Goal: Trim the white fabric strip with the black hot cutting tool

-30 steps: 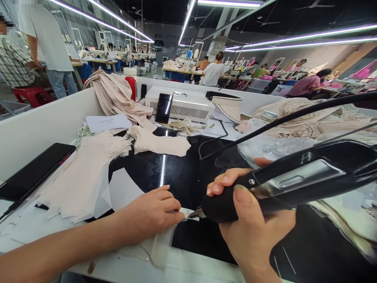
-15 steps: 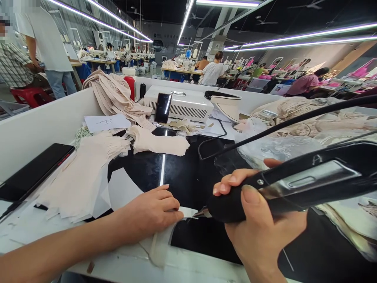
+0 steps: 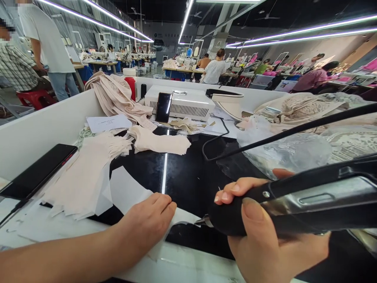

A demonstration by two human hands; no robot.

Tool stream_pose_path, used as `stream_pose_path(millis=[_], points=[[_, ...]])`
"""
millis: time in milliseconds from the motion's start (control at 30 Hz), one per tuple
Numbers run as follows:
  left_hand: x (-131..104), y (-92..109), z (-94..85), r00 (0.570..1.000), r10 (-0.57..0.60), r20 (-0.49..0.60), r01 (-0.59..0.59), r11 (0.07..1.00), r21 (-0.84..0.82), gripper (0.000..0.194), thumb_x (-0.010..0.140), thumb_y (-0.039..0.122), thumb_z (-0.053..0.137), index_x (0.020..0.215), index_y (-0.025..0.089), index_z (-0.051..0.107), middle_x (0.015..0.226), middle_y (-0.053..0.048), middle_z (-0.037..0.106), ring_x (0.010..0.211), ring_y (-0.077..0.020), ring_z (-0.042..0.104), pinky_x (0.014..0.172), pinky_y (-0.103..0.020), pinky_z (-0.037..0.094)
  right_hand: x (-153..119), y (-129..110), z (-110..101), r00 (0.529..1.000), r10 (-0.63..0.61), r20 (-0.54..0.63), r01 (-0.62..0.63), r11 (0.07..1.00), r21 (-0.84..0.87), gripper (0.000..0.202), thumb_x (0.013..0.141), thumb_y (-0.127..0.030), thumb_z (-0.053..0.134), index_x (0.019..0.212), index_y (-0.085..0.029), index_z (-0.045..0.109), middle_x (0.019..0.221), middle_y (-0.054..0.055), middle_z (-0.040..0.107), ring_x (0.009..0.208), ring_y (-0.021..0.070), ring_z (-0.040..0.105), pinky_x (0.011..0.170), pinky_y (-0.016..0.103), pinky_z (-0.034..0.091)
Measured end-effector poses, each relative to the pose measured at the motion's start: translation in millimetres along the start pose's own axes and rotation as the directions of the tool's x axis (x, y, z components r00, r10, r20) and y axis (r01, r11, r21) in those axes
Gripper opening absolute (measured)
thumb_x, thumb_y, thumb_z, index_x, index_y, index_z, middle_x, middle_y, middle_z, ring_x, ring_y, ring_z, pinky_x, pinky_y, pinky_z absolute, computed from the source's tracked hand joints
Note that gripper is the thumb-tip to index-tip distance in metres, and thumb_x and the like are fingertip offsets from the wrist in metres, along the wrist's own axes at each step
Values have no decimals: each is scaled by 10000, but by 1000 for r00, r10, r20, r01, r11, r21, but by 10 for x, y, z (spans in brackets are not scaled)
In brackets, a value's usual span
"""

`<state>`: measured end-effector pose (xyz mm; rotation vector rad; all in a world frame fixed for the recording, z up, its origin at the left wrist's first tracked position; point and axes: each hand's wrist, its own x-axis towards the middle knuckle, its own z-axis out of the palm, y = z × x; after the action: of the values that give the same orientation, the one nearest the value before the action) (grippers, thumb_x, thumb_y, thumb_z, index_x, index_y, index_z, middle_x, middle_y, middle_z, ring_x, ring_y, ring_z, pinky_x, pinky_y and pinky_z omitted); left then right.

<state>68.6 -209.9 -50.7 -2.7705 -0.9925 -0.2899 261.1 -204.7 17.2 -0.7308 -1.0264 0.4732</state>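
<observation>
My right hand (image 3: 265, 224) is wrapped round a thick black power tool (image 3: 312, 196) with a silver panel. Its narrow metal tip (image 3: 206, 221) meets the right end of a thin white piece (image 3: 187, 216) on the glossy black surface (image 3: 188, 177). My left hand (image 3: 150, 224) rests on that piece with its fingers curled together, just left of the tip; what lies beneath the fingers is partly hidden. A curved white sheet (image 3: 128, 190) lies behind my left hand, beside a pile of pale fabric pieces (image 3: 85, 173).
A stack of pale strips (image 3: 160, 142) lies farther back. Behind stand a phone (image 3: 163, 107) and a white vented box (image 3: 188, 103). A black device (image 3: 38, 169) is at left, clear plastic (image 3: 288, 149) at right. A black cable (image 3: 279, 129) crosses above. People sit and stand beyond.
My left hand has shifted slightly left and down, its fingers more curled. My right hand and the tool have moved a little right and down. The view has shifted slightly.
</observation>
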Motion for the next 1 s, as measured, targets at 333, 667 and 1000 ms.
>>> stream_pose_path(millis=[333, 667, 1000], points=[[-46, -127, 21, 998, 47, 35, -41, 987, -158, 224, 1014, 14, 547, 1162, 169, 614, 1141, -80, 693, 1003, -211, 691, 926, -322, 585, -72, -31, -30, 1000, -8, 5, 8, 999, -31, 450, 841, -253, 919, 1224, -278, 683, 789, -34, 744, 586, 181, 671, 522, 334, 618], [10, 78, 39, 986, 28, -165, -36, 998, -44, 408, 1086, 541, 664, 1217, 155, 645, 985, -54, 730, 887, -240, 710, 825, -378, 598, -132, -97, -58, 997, 78, 20, -76, 994, -72, 478, 840, -290, 922, 1240, -297, 661, 801, -28, 732, 606, 198, 673, 556, 362, 639], [-101, 256, 71, 966, 23, -257, 2, 995, 97, 811, 864, 813, 774, 1334, 164, 652, 1161, -114, 803, 1102, -296, 725, 1076, -441, 497, -41, -93, -12, 994, 105, 28, -104, 994, -21, 441, 821, -261, 907, 1205, -314, 697, 784, -52, 720, 614, 204, 659, 569, 374, 623]])
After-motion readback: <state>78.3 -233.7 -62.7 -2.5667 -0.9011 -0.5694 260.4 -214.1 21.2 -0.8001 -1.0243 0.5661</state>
